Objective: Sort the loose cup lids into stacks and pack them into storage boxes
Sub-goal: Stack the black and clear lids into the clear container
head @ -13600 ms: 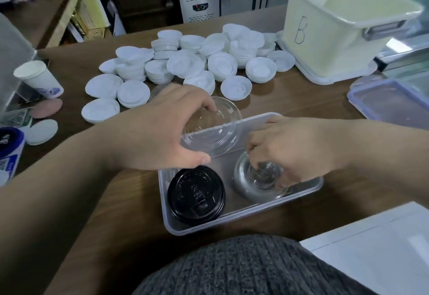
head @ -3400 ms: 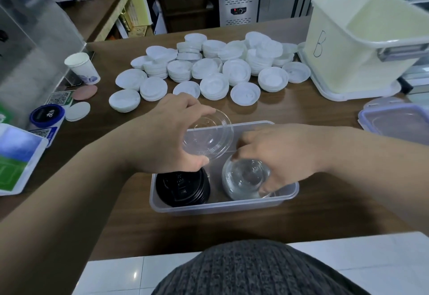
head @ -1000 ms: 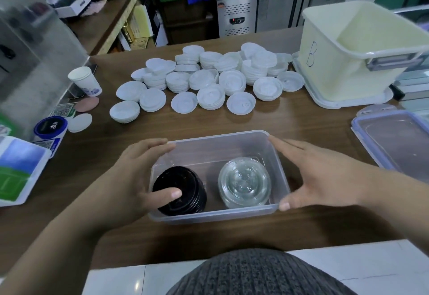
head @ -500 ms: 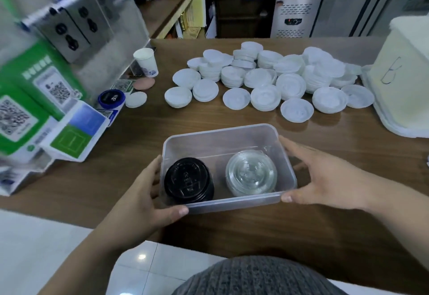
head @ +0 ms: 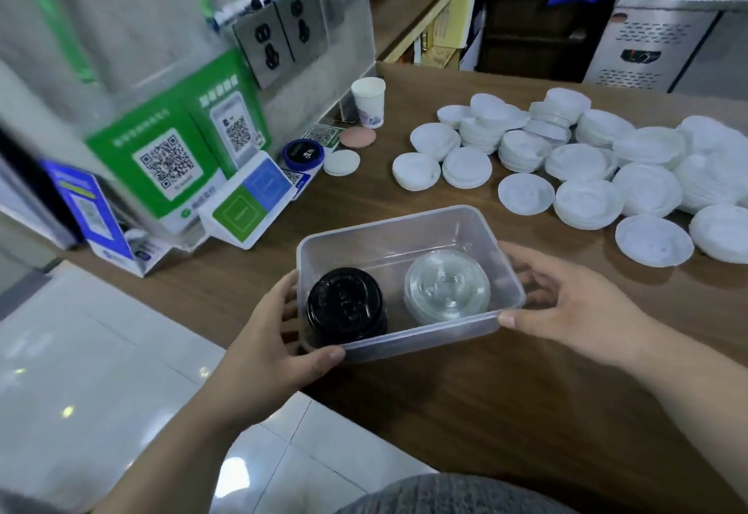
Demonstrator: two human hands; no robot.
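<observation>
head view: hands [head: 275,335] [head: 566,307] grip a clear box [head: 384,248] of stacked black lids [head: 344,303] and clear lids [head: 445,291]

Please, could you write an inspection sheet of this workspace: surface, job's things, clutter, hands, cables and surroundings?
Surface: brown wooden counter.
Job's things: clear box holds a black lid stack and a clear lid stack; white lids lie loose and stacked beyond it.
Clutter: paper cup, QR signs.
Hands: left hand and right hand grip the box's two ends.
Cables: nothing seen.
Surroundings: wall sockets, steel cabinet, tiled floor.
</observation>
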